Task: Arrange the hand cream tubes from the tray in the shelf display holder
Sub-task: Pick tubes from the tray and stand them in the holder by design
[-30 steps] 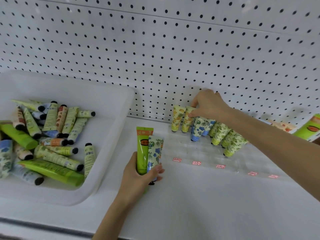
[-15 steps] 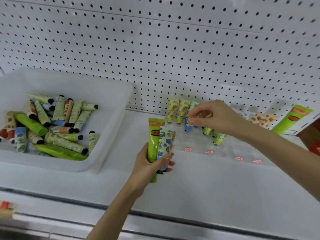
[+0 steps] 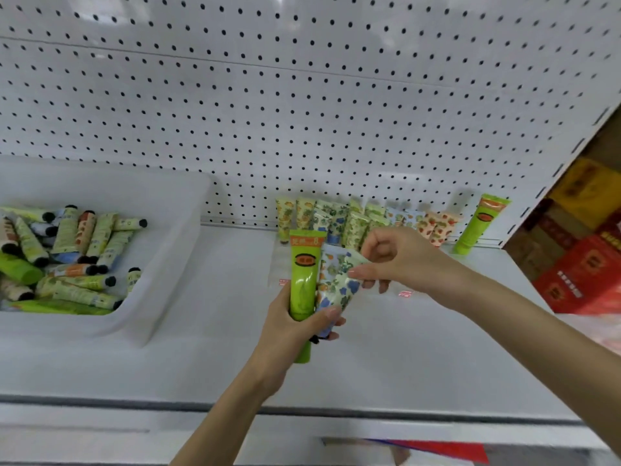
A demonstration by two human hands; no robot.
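Nearest, the left hand (image 3: 295, 334) grips two hand cream tubes upright above the shelf (image 3: 403, 358). One is a glossy lime-green tube (image 3: 304, 280) with an orange label band. Beside it is a flatter floral tube (image 3: 336, 280) printed in blue and green. The right hand (image 3: 400, 260) pinches the floral tube's crimped upper end between thumb and fingers. The shelf is smooth and white. At left, a translucent white plastic tray (image 3: 174, 264) with rounded corners holds loose tubes (image 3: 77, 257), mostly pale green with black caps. Behind the hands, a clear display holder (image 3: 277, 260) carries a row of patterned tubes (image 3: 339, 220) standing before the white perforated back panel (image 3: 302, 112). A tall green tube (image 3: 480, 223) ends the row at right. Red and yellow cartons (image 3: 584, 274) stand beyond the shelf's right edge.
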